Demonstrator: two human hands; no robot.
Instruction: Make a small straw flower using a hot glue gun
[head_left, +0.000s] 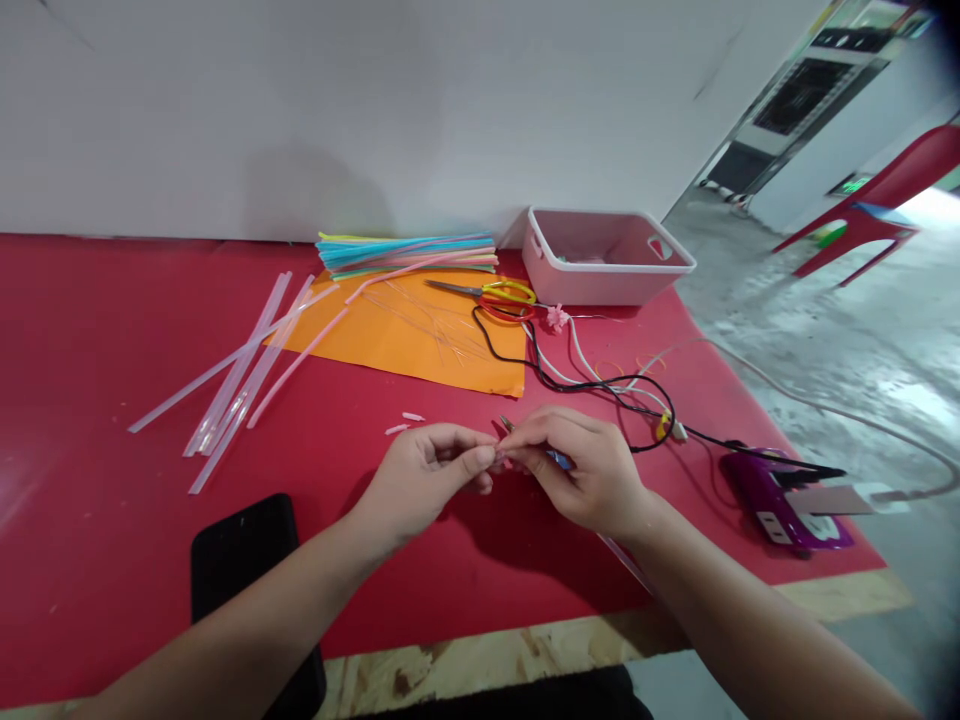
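Observation:
My left hand (431, 475) and my right hand (581, 465) meet above the red table, thumbs and fingertips pinched together on a small pink piece (501, 455). Most of that piece is hidden by the fingers. A metal-tipped tool (507, 423) pokes out beyond my right fingertips, with a bit of blue under the palm; whether the hand touches it I cannot tell. Two short pink pieces (397, 429) lie just left of my left hand. A thin pale strip (626, 562) shows partly under my right wrist.
Pink translucent strips (247, 370) lie left, near a black phone (244, 545). Behind are an orange sheet (420, 335), bundled coloured pipe cleaners (405, 252), scissors (506, 295), a pink flower-like piece (557, 318) and a pink basket (607, 285). Cables (585, 385) run to a purple power strip (780, 500).

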